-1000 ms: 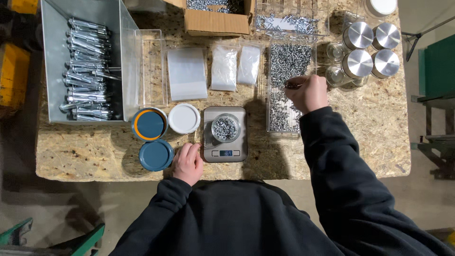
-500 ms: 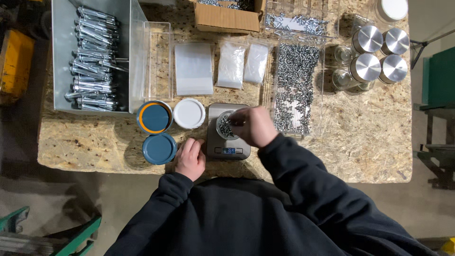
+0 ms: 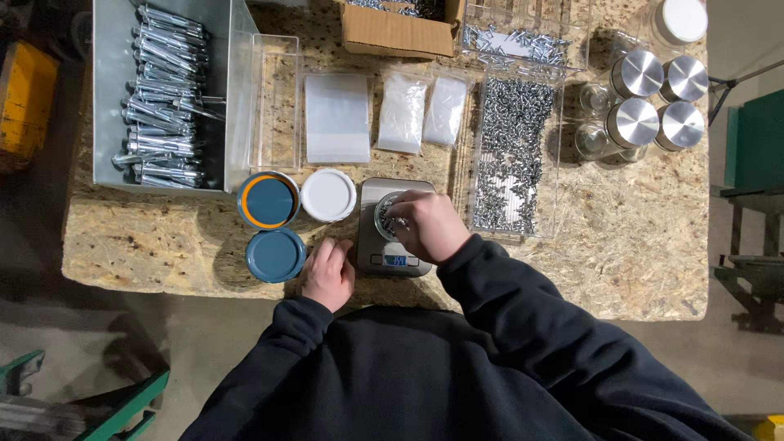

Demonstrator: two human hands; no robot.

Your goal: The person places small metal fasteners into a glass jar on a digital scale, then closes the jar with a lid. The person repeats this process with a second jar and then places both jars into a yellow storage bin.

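Right hand [image 3: 429, 227] fingers curled over jar [image 3: 387, 214] on scale [image 3: 392, 229], pinching screws; left hand [image 3: 329, 273] flat, fingers loosely extended, steadying beside scale.

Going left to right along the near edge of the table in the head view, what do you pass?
Blue lid → left hand → scale with the right hand over its jar → screw tray.

Even overhead light, sharp focus, dim margins.
The table [image 3: 637, 245] is lit brightly from above; short, soft shadows are cast beside the metal bin [image 3: 110, 98] and jar lids [image 3: 657, 102]. Glare is seen on those lids and on the scale [image 3: 396, 224]. The floor and dark sleeves are underexposed. No motion blur is noted; slight bending shows at the edges.
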